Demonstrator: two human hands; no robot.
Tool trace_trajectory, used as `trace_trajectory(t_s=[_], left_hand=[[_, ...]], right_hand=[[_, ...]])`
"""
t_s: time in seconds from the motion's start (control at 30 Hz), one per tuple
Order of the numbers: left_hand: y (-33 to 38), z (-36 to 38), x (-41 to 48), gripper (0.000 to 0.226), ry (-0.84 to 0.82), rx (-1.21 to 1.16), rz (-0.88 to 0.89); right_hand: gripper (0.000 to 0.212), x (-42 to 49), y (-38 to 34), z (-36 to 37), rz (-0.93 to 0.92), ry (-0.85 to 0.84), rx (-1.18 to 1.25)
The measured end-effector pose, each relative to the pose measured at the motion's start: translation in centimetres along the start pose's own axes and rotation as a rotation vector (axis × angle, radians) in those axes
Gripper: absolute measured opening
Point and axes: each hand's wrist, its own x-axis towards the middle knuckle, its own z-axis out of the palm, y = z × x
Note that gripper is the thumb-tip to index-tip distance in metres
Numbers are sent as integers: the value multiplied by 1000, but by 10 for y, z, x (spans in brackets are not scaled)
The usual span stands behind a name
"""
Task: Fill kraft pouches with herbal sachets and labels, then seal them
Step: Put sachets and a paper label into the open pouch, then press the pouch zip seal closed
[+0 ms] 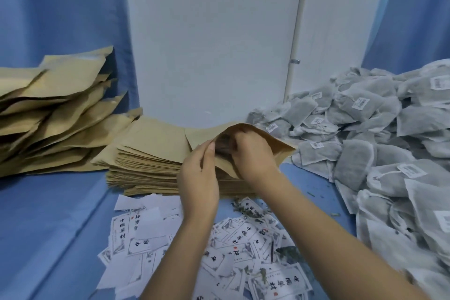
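A kraft pouch (272, 142) is held up in the middle of the view, over a flat stack of empty kraft pouches (148, 153). My left hand (198, 178) pinches the near edge of its mouth. My right hand (252, 154) reaches into the mouth with curled fingers; whether they hold anything inside is hidden. Printed paper labels (243, 238) lie scattered on the blue cloth in front of me. Grey-white herbal sachets (379, 143) with small tags are heaped at the right.
A pile of bulging kraft pouches (56, 109) leans at the left. A white panel (214, 39) stands behind, with blue curtain on both sides. Bits of dried herb (248, 212) lie among the labels. Blue cloth (56, 226) covers the table.
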Motion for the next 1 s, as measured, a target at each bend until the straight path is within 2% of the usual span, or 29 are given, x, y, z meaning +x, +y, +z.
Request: trace_trajectory(t_s=[0.1,0.37,0.43,0.47,0.53,0.57,0.63,0.7,0.77,0.83,0.93,1.0], left_hand=[[2,-12,-2,24,26,-29,2],[0,-13,-1,19,43,-12,10],[-3,-13,0,21,43,53,-8],[-5,-13,1,24,56,88,-18],[-9,-16,2,25,101,144,-27],[-10,-17,3,25,119,171,-35],[-12,-20,5,27,86,173,-80],[-11,-21,5,32,16,81,-116],[-5,-22,4,35,-15,-52,-166],[0,-22,3,28,-16,-174,-281],[2,-20,6,19,-14,-228,-426],[3,-20,6,13,-83,-268,-565]], right_hand=[[14,-5,-10,7,-32,24,-65],[22,-4,-20,14,-19,-87,158],[22,-10,-21,11,22,-29,167],[21,-15,-23,9,57,56,203],[19,-31,-32,8,88,305,433],[20,-39,-36,10,45,402,569],[33,-56,-43,18,-105,430,673],[45,-70,-47,31,-134,314,707],[57,-77,-48,41,41,116,738],[67,-76,-51,44,264,-44,852],[63,-66,-55,41,496,-62,1151],[49,-60,-57,37,628,-29,1352]])
